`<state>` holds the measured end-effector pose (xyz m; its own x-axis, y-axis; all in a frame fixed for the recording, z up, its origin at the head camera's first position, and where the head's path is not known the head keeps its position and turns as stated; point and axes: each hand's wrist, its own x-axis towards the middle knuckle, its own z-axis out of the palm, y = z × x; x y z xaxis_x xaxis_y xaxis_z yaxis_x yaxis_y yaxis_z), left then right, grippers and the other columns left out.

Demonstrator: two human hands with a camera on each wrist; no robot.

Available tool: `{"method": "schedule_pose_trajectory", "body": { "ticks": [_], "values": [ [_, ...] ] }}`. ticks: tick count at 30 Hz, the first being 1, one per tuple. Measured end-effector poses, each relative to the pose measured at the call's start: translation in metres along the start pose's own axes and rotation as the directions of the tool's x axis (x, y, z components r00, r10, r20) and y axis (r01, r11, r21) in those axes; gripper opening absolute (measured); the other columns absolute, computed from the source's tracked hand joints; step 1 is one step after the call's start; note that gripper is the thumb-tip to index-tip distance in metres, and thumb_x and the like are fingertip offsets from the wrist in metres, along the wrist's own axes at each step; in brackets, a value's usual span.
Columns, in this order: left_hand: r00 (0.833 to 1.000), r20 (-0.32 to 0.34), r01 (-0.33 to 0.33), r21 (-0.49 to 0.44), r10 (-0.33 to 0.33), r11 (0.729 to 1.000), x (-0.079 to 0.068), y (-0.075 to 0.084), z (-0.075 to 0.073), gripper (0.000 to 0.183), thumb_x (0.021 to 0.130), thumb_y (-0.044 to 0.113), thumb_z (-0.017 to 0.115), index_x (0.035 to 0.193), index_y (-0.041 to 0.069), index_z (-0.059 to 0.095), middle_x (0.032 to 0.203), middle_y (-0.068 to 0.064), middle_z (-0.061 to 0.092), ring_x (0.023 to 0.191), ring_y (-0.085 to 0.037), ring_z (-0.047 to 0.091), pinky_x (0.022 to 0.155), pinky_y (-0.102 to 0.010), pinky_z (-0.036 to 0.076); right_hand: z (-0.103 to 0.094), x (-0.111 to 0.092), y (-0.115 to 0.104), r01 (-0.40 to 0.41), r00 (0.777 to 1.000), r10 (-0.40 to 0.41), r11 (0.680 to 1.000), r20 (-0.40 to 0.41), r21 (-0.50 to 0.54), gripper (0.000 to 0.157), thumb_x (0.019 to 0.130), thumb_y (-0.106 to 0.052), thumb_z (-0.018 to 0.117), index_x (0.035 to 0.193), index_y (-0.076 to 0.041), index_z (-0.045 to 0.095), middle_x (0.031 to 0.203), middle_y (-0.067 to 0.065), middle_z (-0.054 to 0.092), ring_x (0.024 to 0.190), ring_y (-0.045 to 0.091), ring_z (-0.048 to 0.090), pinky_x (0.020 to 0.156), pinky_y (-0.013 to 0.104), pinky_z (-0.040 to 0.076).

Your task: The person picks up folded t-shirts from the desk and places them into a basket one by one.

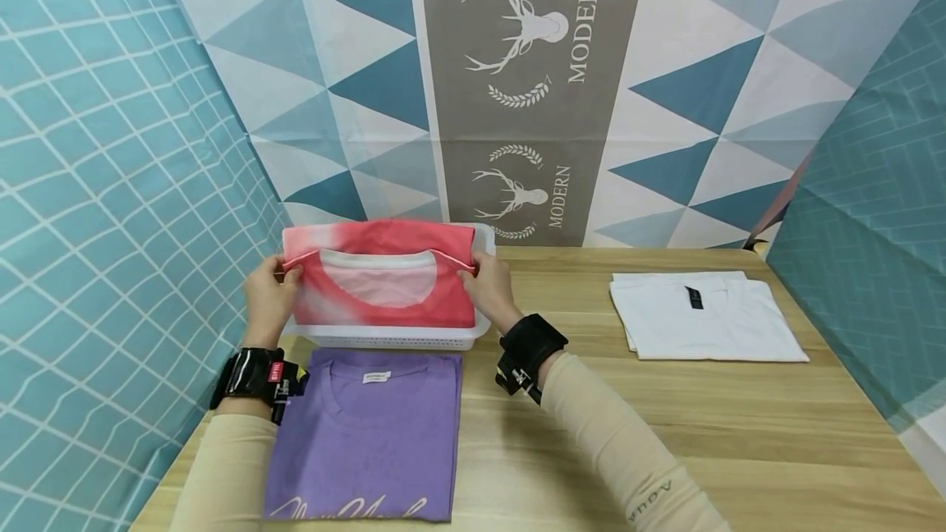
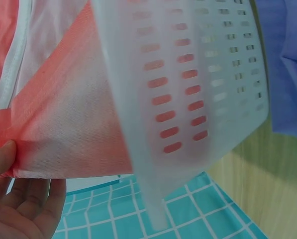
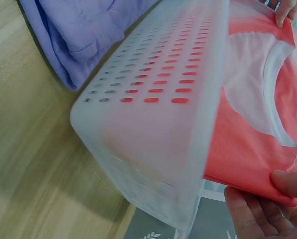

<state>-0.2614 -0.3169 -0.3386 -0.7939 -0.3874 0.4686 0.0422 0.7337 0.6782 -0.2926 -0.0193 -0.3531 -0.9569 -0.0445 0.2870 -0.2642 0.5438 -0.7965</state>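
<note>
A folded red-and-white T-shirt (image 1: 384,314) lies at the mouth of a white perforated plastic basket (image 1: 414,341), its pale neckline facing up. My left hand (image 1: 269,294) pinches the shirt's left edge between thumb and fingers, and the left wrist view shows this grip (image 2: 24,199) close beside the basket's rim. On the other side my right hand (image 1: 489,290) pinches the right edge, thumb on top and fingers beneath, as the right wrist view shows. Through the basket's slots in both wrist views, red fabric is visible.
A folded purple T-shirt (image 1: 377,442) lies in front of the basket, near its front wall. Farther right on the wooden table (image 1: 562,294) is a folded white shirt (image 1: 709,318) with a black label. Patterned cloth (image 1: 355,64) hangs behind, and a blue tiled sheet (image 1: 111,146) stands at left.
</note>
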Motion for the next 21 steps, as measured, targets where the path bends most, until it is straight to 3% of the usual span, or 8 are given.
{"method": "schedule_pose_trajectory", "body": {
  "ticks": [13,17,21],
  "values": [
    [0.994,0.106,-0.031,0.060,0.025,0.998,-0.012,-0.015,0.006,0.020,0.090,0.000,0.057,0.104,-0.014,0.060,0.102,-0.036,0.064,0.094,-0.048,0.065,0.063,-0.010,0.037,0.017,-0.012,0.008,-0.049,0.996,0.051,0.998,0.069,-0.031,0.008,0.088,-0.007,0.066,0.087,0.000,0.062,0.084,0.015,0.067,0.069,0.016,0.050,0.058,0.020,0.036],
    [0.990,0.139,-0.027,0.086,0.015,0.996,-0.016,-0.016,0.007,0.022,0.091,0.001,0.056,0.107,-0.014,0.059,0.104,-0.037,0.064,0.096,-0.048,0.065,0.069,-0.028,0.050,0.021,-0.015,0.007,-0.063,0.994,0.065,0.997,0.085,-0.036,0.007,0.089,-0.007,0.064,0.092,-0.001,0.064,0.089,0.015,0.069,0.070,0.015,0.052,0.058,0.019,0.037],
    [0.988,0.154,-0.007,0.096,-0.008,0.995,-0.018,-0.016,0.009,0.023,0.092,0.003,0.055,0.109,-0.012,0.058,0.106,-0.037,0.064,0.098,-0.048,0.063,0.076,-0.044,0.052,0.024,-0.016,0.006,-0.036,0.997,0.039,0.998,0.072,-0.049,0.006,0.088,-0.005,0.064,0.090,0.000,0.064,0.089,0.016,0.070,0.070,0.017,0.054,0.058,0.020,0.038]
  ]
}}
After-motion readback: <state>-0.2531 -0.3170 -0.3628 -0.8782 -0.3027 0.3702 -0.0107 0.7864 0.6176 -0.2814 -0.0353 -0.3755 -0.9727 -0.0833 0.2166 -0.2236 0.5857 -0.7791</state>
